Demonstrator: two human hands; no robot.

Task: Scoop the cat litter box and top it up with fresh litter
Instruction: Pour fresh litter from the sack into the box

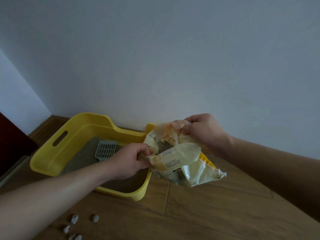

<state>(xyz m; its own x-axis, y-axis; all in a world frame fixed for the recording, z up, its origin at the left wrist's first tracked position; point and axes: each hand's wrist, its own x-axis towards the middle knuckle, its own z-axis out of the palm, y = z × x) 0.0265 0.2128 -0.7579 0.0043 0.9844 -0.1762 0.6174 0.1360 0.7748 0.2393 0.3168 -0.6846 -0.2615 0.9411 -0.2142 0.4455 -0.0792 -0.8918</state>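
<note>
Both hands pinch the crinkled plastic litter bag (181,153) open: left hand (131,158) near edge, right hand (202,130) far edge. Beside it, the glossy yellow litter box (57,163) holds granular grey litter (83,158) and a slotted scoop (106,150).

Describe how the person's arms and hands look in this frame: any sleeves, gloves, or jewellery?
Both forearms are bare for their whole visible length; no sleeve edge enters the frame. The left hand and right hand wear no gloves. No watch, bracelet or ring shows on the visible sides of the wrists and fingers, and no markings can be made out in this dim, soft picture.
</note>
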